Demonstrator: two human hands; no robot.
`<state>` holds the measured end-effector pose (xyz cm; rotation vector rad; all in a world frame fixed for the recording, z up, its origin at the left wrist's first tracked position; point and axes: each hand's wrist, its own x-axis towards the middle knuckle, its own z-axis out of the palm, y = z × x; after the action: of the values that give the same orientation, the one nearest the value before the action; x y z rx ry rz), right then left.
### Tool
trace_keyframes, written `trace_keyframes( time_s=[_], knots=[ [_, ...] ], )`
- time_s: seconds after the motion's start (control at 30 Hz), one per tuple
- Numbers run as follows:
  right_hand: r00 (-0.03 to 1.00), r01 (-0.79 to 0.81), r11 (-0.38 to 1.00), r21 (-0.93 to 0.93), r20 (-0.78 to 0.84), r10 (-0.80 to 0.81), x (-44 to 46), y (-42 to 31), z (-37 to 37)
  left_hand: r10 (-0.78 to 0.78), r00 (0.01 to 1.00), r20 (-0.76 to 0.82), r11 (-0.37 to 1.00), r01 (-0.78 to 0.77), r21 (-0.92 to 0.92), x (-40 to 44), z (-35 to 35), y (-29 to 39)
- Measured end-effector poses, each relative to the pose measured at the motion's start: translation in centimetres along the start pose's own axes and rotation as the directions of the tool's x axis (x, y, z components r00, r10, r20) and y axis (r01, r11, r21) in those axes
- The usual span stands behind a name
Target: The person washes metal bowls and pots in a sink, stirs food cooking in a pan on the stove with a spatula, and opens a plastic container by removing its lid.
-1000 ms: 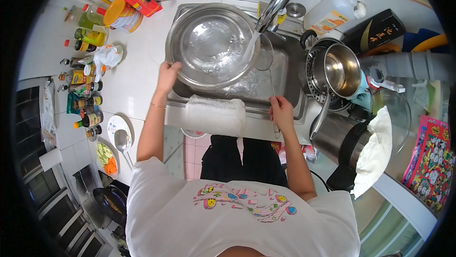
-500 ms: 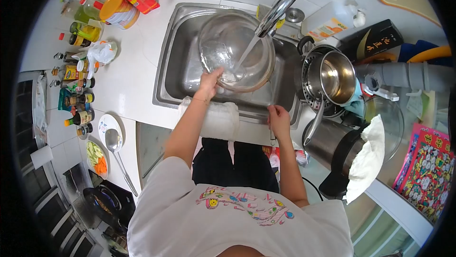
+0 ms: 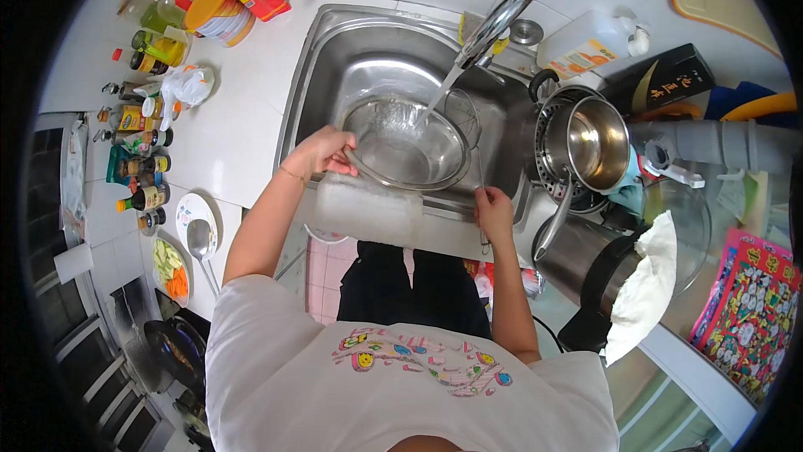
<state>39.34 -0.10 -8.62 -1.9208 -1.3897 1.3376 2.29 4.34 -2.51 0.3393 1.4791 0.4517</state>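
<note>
My left hand [image 3: 324, 152] grips the rim of a round shiny bowl [image 3: 406, 169] at its near left side. The bowl sits low in the steel sink [image 3: 330, 59], tilted slightly. Water from the running faucet [image 3: 500, 21] falls into its right part and splashes. In my right hand [image 3: 493, 209] is the handle of a whisk [image 3: 465, 114], its wire loops up in the sink beside the bowl. The fingers are closed round the handle near the sink's front edge. A white cloth [image 3: 368, 208] hangs over that edge below my left hand.
Right of the sink stand a stacked steel saucepan [image 3: 597, 143] and a large dark-banded pot [image 3: 577, 264]. On the left counter are several bottles [image 3: 146, 198], a ladle [image 3: 199, 239] on a plate [image 3: 189, 204], and a plate of cut vegetables [image 3: 171, 270].
The bowl has gone down and nearer to me, upright enough to catch the stream. My left hand has shifted left along its rim. My right hand still holds the whisk at nearly the same place.
</note>
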Motion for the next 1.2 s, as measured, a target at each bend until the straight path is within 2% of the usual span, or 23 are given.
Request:
trace_keyframes(
  time_s=[0.07, 0.1, 0.17, 0.2, 0.3, 0.33, 0.37, 0.43, 0.47, 0.57, 0.77, 0.87, 0.97, 1.1, 1.2],
  knots=[
    [1.000, -0.010, 1.000, -0.017, -0.024, 0.009, -0.1, -0.8, 0.2, 0.107, 0.992, -0.066, 0.981, -0.094, 0.167, -0.7, 0.9, 1.9],
    [1.000, -0.015, 1.000, -0.014, -0.019, 0.015, 0.0, -1.0, 0.3, 0.232, 0.965, -0.119, 0.930, -0.184, 0.318, -1.3, 2.0, 2.7],
    [0.999, -0.035, 0.999, -0.009, -0.016, 0.035, -0.1, -1.0, 0.2, 0.478, 0.865, -0.150, 0.738, -0.303, 0.603, -2.1, 4.2, 3.9],
    [0.999, -0.034, 0.999, -0.020, -0.021, 0.034, 0.0, -0.7, 0.3, 0.628, 0.776, -0.057, 0.516, -0.361, 0.777, -1.6, 4.7, 3.7],
    [0.999, -0.049, 0.997, -0.060, -0.025, 0.047, 0.2, 0.4, 0.3, 0.848, 0.514, 0.127, 0.026, -0.279, 0.960, -1.2, 6.2, 2.6],
    [0.998, -0.064, 0.995, -0.073, -0.027, 0.062, 0.3, 0.6, 0.2, 0.785, 0.600, 0.155, -0.049, -0.190, 0.981, -1.2, 6.4, 2.4],
    [0.997, -0.078, 0.993, -0.083, -0.031, 0.075, 0.5, 0.8, 0.1, 0.841, 0.504, 0.196, -0.141, -0.146, 0.979, -1.1, 6.5, 2.0],
    [0.991, -0.135, 0.990, 0.041, 0.015, 0.134, 0.1, 0.9, -0.4, 0.903, 0.307, 0.300, -0.306, -0.031, 0.952, -0.5, 6.1, 0.7],
    [0.986, -0.165, 0.981, 0.102, 0.042, 0.161, -0.2, 0.9, -0.7, 0.913, 0.273, 0.303, -0.295, -0.069, 0.953, 0.3, 5.7, 0.1],
    [0.981, -0.196, 0.960, 0.201, 0.032, 0.194, -0.6, 1.0, -0.8, 0.903, 0.111, 0.415, -0.404, -0.110, 0.908, 0.8, 5.5, 0.0],
    [0.986, -0.165, 0.931, 0.327, 0.029, 0.165, -1.2, 0.3, -1.0, 0.931, -0.016, 0.363, -0.359, -0.210, 0.909, 1.0, 5.8, 0.8],
    [0.986, -0.162, 0.923, 0.349, 0.020, 0.166, -1.2, 0.2, -0.8, 0.928, -0.052, 0.368, -0.370, -0.231, 0.900, 0.9, 5.5, 1.5],
    [0.985, -0.165, 0.922, 0.350, 0.009, 0.173, -1.3, 0.0, -0.7, 0.945, -0.037, 0.326, -0.322, -0.304, 0.897, 0.4, 4.6, 1.5],
    [0.986, -0.159, 0.916, 0.368, 0.005, 0.169, -1.2, 0.3, -0.4, 0.951, -0.066, 0.303, -0.308, -0.331, 0.892, 0.0, 2.5, 0.6],
    [0.994, -0.112, 0.934, 0.341, 0.022, 0.111, -1.1, 0.3, -0.3, 0.968, -0.034, 0.249, -0.245, -0.352, 0.904, -0.8, 1.1, -0.3]
  ],
)
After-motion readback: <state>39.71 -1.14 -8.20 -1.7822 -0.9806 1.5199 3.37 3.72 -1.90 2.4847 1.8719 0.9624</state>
